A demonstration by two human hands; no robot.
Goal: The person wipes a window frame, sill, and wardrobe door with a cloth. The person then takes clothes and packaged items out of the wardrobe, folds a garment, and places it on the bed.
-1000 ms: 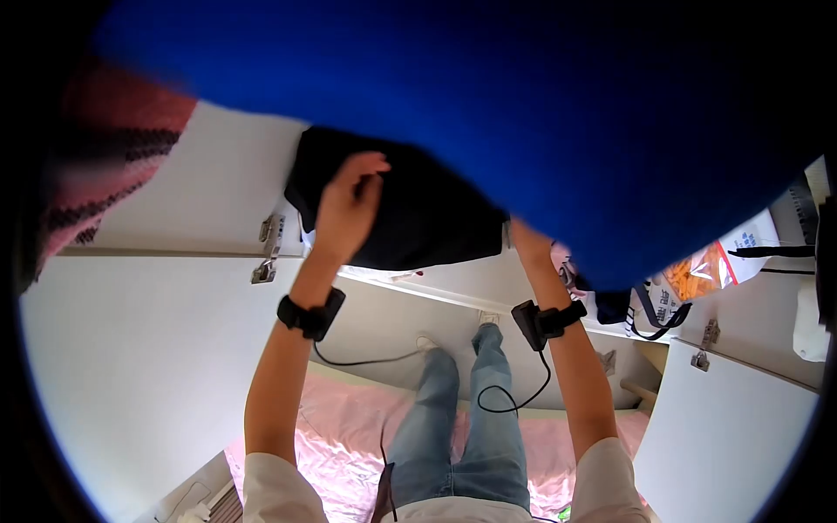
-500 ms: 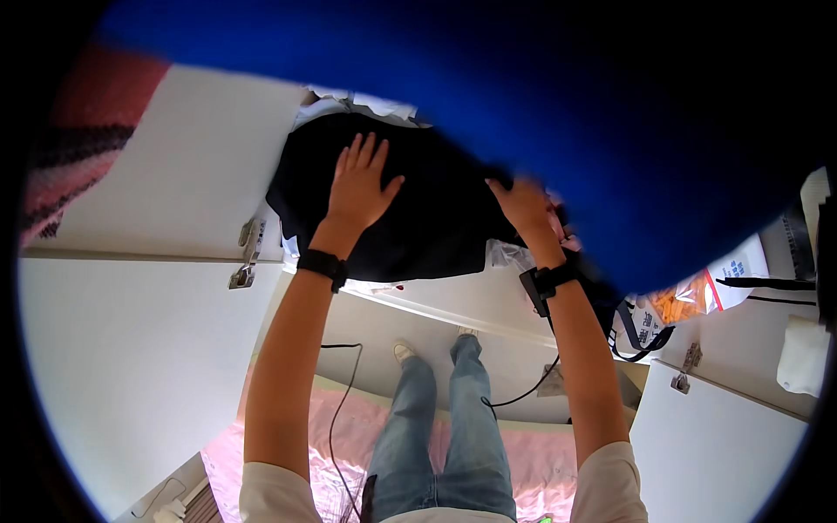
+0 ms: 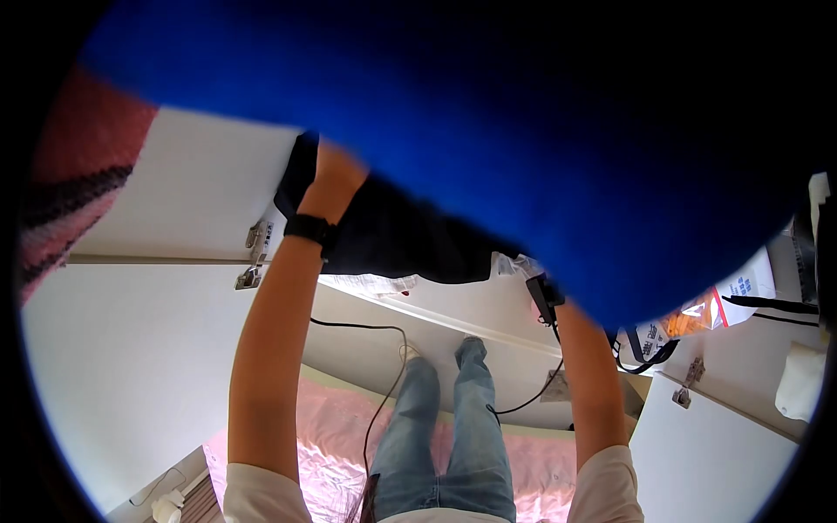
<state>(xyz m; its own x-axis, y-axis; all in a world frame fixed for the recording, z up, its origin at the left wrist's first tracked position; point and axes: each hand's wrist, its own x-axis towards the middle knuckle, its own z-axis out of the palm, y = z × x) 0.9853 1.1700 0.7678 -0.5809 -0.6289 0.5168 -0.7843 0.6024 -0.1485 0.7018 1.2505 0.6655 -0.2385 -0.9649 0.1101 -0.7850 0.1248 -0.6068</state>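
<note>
The blue-printed writing on the snack bag at the right is too small to read. You are reaching both arms up to the black garment on the cupboard shelf; your left hand is lying against it, half hidden by blue cloth, your right hand is fully hidden, so I cannot tell either grip.

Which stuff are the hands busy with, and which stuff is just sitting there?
Busy with:
dark folded cloth bundle
left hand, mostly hidden by blurred blue fabric

Just sitting there:
orange snack bag
pink shiny bedsheet
white cupboard door
</note>
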